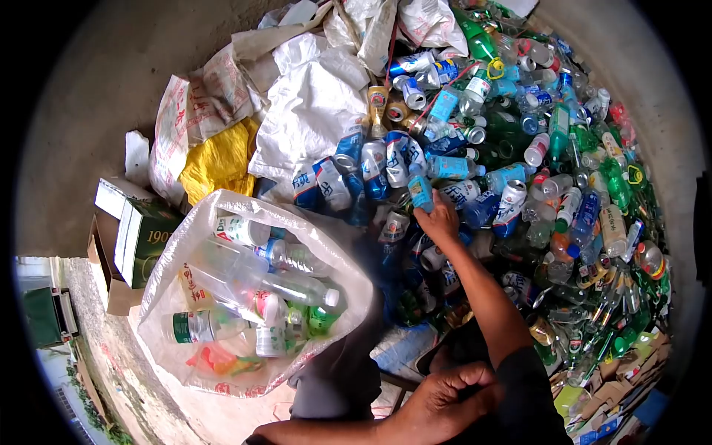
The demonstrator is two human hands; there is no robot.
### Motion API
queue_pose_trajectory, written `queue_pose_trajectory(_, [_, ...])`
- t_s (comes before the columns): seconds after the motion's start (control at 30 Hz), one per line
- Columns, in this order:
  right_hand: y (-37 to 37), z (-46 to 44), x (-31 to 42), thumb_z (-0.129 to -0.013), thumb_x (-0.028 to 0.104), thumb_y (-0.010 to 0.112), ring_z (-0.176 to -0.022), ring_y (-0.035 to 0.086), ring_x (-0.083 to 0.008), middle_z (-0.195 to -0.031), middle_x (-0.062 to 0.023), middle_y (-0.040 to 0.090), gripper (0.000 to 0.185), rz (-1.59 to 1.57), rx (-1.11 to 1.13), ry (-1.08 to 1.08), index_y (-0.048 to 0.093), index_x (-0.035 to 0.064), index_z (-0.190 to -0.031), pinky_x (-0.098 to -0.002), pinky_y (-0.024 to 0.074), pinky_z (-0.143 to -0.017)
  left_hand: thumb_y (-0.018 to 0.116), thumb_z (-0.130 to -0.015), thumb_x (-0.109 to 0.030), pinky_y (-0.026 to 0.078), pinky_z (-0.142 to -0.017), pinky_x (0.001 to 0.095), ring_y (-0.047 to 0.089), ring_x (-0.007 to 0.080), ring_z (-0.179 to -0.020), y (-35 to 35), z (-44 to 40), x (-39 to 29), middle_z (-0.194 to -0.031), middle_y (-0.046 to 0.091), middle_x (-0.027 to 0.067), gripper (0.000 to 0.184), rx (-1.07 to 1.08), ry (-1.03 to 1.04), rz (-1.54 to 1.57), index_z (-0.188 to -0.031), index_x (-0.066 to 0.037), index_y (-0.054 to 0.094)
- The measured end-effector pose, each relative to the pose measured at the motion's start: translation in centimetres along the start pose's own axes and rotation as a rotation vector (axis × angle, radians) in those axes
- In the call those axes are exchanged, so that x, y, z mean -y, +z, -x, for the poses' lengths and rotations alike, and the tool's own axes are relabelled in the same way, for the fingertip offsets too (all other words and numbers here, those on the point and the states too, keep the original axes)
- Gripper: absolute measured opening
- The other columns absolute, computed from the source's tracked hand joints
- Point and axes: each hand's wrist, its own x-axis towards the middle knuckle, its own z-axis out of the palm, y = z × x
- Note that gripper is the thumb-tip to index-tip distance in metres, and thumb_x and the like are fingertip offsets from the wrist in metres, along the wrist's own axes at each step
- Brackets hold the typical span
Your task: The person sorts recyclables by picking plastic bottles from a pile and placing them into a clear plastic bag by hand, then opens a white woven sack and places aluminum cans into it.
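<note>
My right hand (439,219) reaches into a big heap of cans and bottles, its fingers closed round a small bottle with a light blue label (420,193). Blue and white cans (331,184) lie just left of it. Near the bottom of the view, my left hand (443,400) is held in front of my body with its fingers curled; whatever it may hold is hidden. An open white sack (356,326) stands at the left, with clear plastic bottles (293,285) and a white bottle (271,326) inside.
White woven sacks (311,104) and a yellow one (220,165) lie at the upper left. A green box (148,241) stands left of the open sack. Green bottles (558,130) fill the right of the heap, with flattened cardboard (612,393) at the lower right.
</note>
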Motion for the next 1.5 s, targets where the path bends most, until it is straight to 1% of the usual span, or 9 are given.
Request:
queue_pose_trajectory(0.03, [-0.4,1.0,-0.3,-0.075,0.043,0.065,-0.114,0.057,-0.0444,-0.123,-0.0304,0.060,0.078,-0.008,0.021,0.003,0.054,-0.0070,-0.133,-0.0468,0.0462,-0.098,0.061,-0.097,-0.005,0.046,-0.068,0.0244,0.057,0.0077,-0.074,-0.5,0.5,-0.3,-0.082,0.062,-0.0005,0.005,0.026,-0.140,-0.121,-0.099,-0.003,0.064])
queue_pose_trajectory(0.27, [-4.4,5.8,-1.8,-0.074,0.045,0.070,-0.100,0.067,-0.0384,-0.107,-0.0285,0.068,0.082,0.135,0.140,-0.031,0.053,-0.0094,-0.133,-0.0431,0.0504,-0.090,0.058,-0.101,-0.015,0.042,-0.067,0.0205,0.051,0.0025,-0.074,-0.1,-0.1,0.5,-0.079,0.058,-0.0036,0.014,0.077,-0.007,-0.119,-0.092,-0.005,0.062])
queue_pose_trajectory(0.4, [-7.7,5.3,-2.6,-0.079,0.042,0.067,-0.099,0.066,-0.0350,-0.103,-0.0252,0.068,0.062,-0.249,0.224,0.127,0.062,-0.0055,-0.119,-0.0403,0.0503,-0.088,0.060,-0.100,-0.014,0.040,-0.061,0.0216,0.048,0.0020,-0.068,0.6,-0.2,0.6,-0.074,0.056,-0.0055,0.015,0.029,-0.032,-0.194,-0.087,-0.006,0.061])
queue_pose_trajectory(0.57, [-14.4,6.3,4.6,-0.086,0.026,0.065,-0.076,0.057,-0.0127,-0.086,-0.0050,0.064,0.034,-0.655,0.153,0.106,0.064,-0.0039,-0.101,-0.0287,0.0471,-0.069,0.065,-0.094,-0.005,0.038,-0.056,0.0254,0.045,0.0029,-0.066,1.5,-0.3,1.9,-0.070,0.051,-0.0024,0.013,-0.078,0.266,-0.458,-0.083,-0.003,0.059])
queue_pose_trajectory(0.67, [-17.5,7.2,9.0,-0.086,0.023,0.066,-0.080,0.056,-0.0110,-0.087,-0.0034,0.063,0.040,-0.669,0.235,0.120,0.063,0.0009,-0.120,-0.0268,0.0464,-0.069,0.067,-0.089,-0.002,0.041,-0.053,0.0299,0.052,0.0111,-0.060,1.6,-0.2,1.7,-0.067,0.052,0.0052,0.012,-0.155,0.507,-0.566,-0.080,-0.002,0.059])
queue_pose_trajectory(0.87, [-17.9,11.0,18.7,-0.083,0.025,0.070,-0.083,0.057,-0.0105,-0.103,-0.0045,0.063,0.060,-1.039,0.435,-0.248,0.054,-0.0001,-0.135,-0.0256,0.0474,-0.069,0.069,-0.081,-0.002,0.046,-0.056,0.0370,0.059,0.0277,-0.062,1.5,0.6,0.3,-0.073,0.058,0.0111,0.009,-0.193,0.854,-0.750,-0.082,-0.001,0.061])
queue_pose_trajectory(0.97, [-16.3,11.8,22.2,-0.081,0.027,0.075,-0.091,0.062,-0.0175,-0.114,-0.0125,0.064,0.068,-0.755,0.561,-0.595,0.050,-0.0020,-0.137,-0.0287,0.0502,-0.078,0.069,-0.078,-0.003,0.048,-0.059,0.0400,0.060,0.0314,-0.066,1.6,1.1,0.1,-0.075,0.059,0.0113,0.009,-0.159,0.977,-0.877,-0.085,-0.001,0.063])
queue_pose_trajectory(1.2, [-10.2,15.2,24.8,-0.081,0.013,0.076,-0.100,0.066,-0.0296,-0.115,-0.0177,0.064,0.047,-0.490,0.398,-0.958,0.062,0.0004,-0.124,-0.0353,0.0543,-0.083,0.067,-0.079,-0.007,0.048,-0.060,0.0443,0.062,0.0361,-0.069,1.7,0.5,1.3,-0.075,0.061,0.0133,0.010,-0.094,0.772,-0.772,-0.083,-0.002,0.060])
queue_pose_trajectory(1.5, [-11.2,11.9,16.4,-0.086,-0.008,0.061,-0.081,0.068,-0.0206,-0.098,-0.0123,0.069,0.021,-0.576,0.008,-0.670,0.068,-0.0007,-0.105,-0.0274,0.0530,-0.071,0.066,-0.083,-0.005,0.047,-0.057,0.0402,0.063,0.0319,-0.066,1.9,0.6,1.1,-0.075,0.063,0.0126,0.006,-0.098,0.587,-0.737,-0.084,-0.003,0.061])
